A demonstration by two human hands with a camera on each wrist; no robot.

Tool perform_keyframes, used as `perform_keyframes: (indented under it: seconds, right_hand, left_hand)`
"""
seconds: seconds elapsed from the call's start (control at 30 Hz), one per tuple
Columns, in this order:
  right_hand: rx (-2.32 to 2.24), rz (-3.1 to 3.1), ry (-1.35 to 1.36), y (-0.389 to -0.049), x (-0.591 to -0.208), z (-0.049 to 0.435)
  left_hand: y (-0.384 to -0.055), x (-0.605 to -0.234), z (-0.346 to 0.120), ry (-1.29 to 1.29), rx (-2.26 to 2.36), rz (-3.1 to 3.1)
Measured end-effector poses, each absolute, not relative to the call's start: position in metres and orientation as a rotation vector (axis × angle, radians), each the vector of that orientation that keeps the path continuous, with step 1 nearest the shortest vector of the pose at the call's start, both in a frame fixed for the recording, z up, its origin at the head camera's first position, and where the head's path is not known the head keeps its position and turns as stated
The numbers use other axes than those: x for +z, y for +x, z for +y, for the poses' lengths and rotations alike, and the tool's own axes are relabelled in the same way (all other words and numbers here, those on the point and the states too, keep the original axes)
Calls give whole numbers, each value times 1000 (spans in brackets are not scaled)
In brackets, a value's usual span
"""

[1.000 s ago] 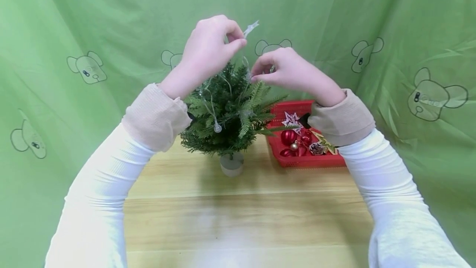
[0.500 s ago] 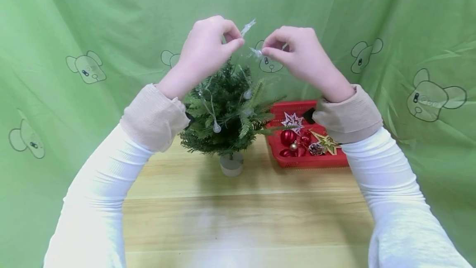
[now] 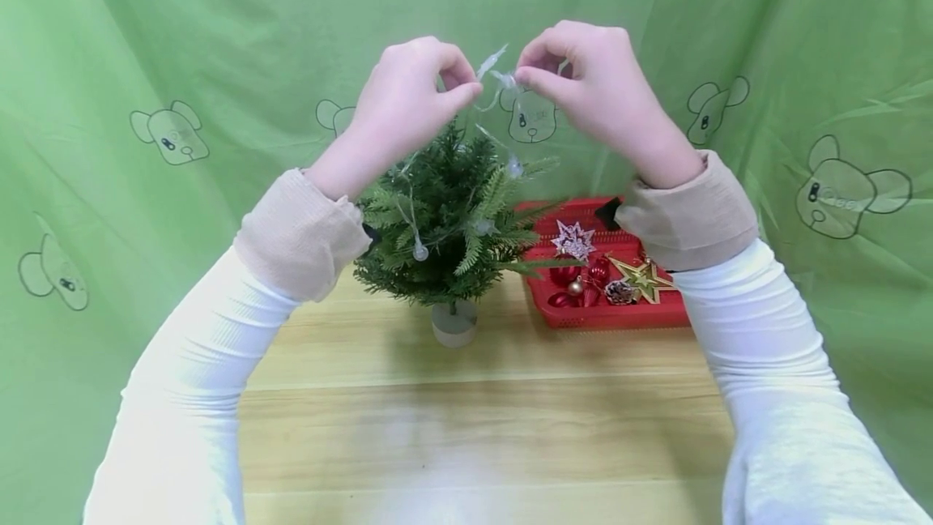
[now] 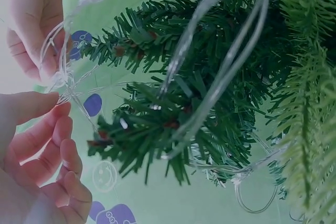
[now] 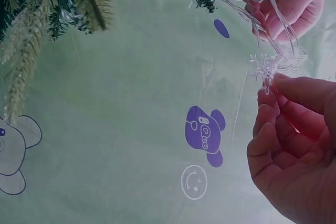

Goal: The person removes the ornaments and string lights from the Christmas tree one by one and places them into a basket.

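A small green Christmas tree (image 3: 445,217) stands upright on a pale round base (image 3: 454,329), with a clear string light (image 3: 420,252) draped over its branches. Above the treetop, my left hand (image 3: 415,91) pinches the string's thin wires between thumb and forefinger, seen also in the left wrist view. Just to its right, my right hand (image 3: 592,75) pinches a clear snowflake-shaped piece (image 5: 266,67) of the same string between thumb and fingertip. A slack loop of wire runs between the hands. Another clear bulb (image 3: 514,166) hangs at the tree's upper right.
Behind and right of the tree, a red plastic basket (image 3: 612,319) holds red baubles, a pinecone (image 3: 620,292), a gold star (image 3: 645,279) and a silvery pink star (image 3: 573,241). The wooden table (image 3: 466,428) extends toward me. Green curtain (image 3: 255,23) surrounds it.
My right hand has risen from beside the tree's upper right to above it, lifting part of the string light. A bulb at the right has come up too. My left hand has stayed nearly still.
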State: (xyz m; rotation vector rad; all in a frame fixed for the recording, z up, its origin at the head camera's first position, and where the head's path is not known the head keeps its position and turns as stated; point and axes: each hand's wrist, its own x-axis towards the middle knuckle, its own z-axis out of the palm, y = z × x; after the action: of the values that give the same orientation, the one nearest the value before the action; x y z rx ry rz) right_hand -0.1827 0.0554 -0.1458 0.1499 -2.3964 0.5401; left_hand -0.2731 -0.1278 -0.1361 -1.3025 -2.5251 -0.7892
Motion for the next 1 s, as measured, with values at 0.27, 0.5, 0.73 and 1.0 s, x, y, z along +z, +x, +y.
perform_keyframes:
  seconds: [0.27,0.5,0.73,1.0]
  right_hand:
    - [486,-2400,119,-183,-139,53]
    - [446,-2388,139,-184,-132,52]
    - [388,-2370,138,-184,-123,50]
    - [369,-2353,149,-185,-117,47]
  left_hand:
    - [-272,-140,-129,-1334,-822,-2524]
    - [-274,-141,-130,-1328,-831,-2511]
    - [-272,-139,-132,-1320,-877,-2507]
    - [-255,-142,-139,-1338,-802,-2371]
